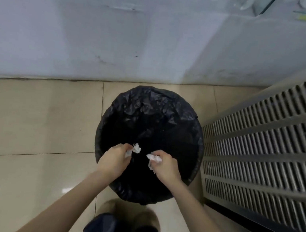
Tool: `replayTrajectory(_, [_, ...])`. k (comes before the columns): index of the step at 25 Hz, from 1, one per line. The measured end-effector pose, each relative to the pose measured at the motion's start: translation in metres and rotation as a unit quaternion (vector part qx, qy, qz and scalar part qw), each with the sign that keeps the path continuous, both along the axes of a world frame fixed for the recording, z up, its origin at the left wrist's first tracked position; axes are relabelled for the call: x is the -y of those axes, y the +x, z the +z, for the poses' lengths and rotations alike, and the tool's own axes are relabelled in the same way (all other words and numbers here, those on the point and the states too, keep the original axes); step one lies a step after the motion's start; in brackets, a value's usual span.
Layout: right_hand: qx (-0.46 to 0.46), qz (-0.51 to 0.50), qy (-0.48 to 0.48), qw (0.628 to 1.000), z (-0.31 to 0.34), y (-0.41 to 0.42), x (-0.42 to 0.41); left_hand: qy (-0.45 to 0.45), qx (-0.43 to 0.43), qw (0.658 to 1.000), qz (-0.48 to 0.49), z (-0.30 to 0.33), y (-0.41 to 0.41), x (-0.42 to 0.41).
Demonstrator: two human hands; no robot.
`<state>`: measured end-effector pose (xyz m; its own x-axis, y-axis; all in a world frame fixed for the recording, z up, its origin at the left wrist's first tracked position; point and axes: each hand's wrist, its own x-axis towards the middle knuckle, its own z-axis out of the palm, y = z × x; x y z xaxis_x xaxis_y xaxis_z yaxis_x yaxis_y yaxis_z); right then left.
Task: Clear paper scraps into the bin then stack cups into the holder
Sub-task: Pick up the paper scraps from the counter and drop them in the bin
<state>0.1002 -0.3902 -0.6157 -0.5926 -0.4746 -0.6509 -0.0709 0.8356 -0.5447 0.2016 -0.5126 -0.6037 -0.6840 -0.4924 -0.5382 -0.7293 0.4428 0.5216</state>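
Note:
A round bin (150,104) lined with a black plastic bag stands on the tiled floor in front of me. Both my hands hover over its near side. My left hand (115,159) pinches a small crumpled white paper scrap (136,148) at its fingertips. My right hand (165,167) is closed around another crumpled white paper scrap (154,159). The inside of the bin is dark and its contents cannot be made out. Clear cups (244,2) show blurred on the counter top at the upper edge.
A white counter front (118,45) rises behind the bin. A metal unit with slatted vents (267,157) stands close on the right. Beige floor tiles (33,121) spread to the left. My shoes (129,214) are just before the bin.

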Motion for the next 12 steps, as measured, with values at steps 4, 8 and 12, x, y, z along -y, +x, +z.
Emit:
replayTrajectory(4, [0.033, 0.016, 0.028, 0.999, -0.009, 0.003, 0.008, 0.010, 0.022, 0.999, -0.044, -0.006, -0.001, 0.000])
replayTrajectory(8, [0.032, 0.027, 0.043, 0.998, 0.013, 0.003, 0.003, 0.011, 0.022, 0.997, -0.069, 0.014, -0.004, 0.002])
replayTrajectory(12, [-0.010, 0.075, 0.057, 0.996, 0.066, 0.006, -0.002, -0.001, 0.044, 0.993, -0.114, 0.062, -0.003, 0.000])
